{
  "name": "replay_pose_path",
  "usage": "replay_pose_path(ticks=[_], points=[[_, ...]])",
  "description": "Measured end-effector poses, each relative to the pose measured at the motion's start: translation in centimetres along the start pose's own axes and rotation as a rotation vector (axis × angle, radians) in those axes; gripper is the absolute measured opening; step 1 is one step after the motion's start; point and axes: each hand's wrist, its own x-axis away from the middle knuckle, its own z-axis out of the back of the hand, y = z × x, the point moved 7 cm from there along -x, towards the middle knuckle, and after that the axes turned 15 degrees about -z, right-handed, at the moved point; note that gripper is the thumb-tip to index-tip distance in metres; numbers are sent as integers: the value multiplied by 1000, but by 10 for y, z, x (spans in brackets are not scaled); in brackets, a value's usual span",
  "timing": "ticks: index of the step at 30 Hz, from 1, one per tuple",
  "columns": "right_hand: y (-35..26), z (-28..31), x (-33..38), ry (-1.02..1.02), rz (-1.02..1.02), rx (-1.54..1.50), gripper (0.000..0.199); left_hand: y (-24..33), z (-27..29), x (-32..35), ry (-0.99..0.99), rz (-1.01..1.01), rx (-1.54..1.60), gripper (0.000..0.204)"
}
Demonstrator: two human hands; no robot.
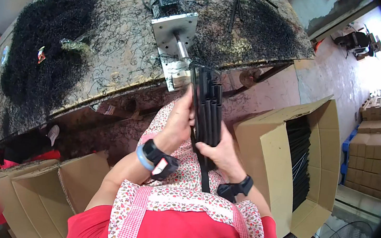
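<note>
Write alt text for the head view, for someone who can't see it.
Both hands, left and right, grip a bundle of black tubes held up to a metal machine on a workbench strewn with black shavings. An open box of black tubes stands at right.

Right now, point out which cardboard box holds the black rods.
The open cardboard box at the person's right, its inside stacked with long black rods. The cardboard boxes at the lower left show no rods.
</note>
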Motion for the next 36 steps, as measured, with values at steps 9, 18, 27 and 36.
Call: replay_pose_path(ticks=[9, 18, 27, 36], points=[[0, -10, 7, -72, -159, -216, 54, 3, 8, 16, 13, -32, -115, 33], [-18, -12, -8, -74, -154, -237, 57, 18, 20, 2, 14, 22, -456, 27], [18, 8, 52, 136, 67, 316, 60, -10, -57, 86, -84, -303, -617, 35], [-7, -10, 94, 136, 410, 581, 47, 29, -46, 94, -32, -323, -533, 51]])
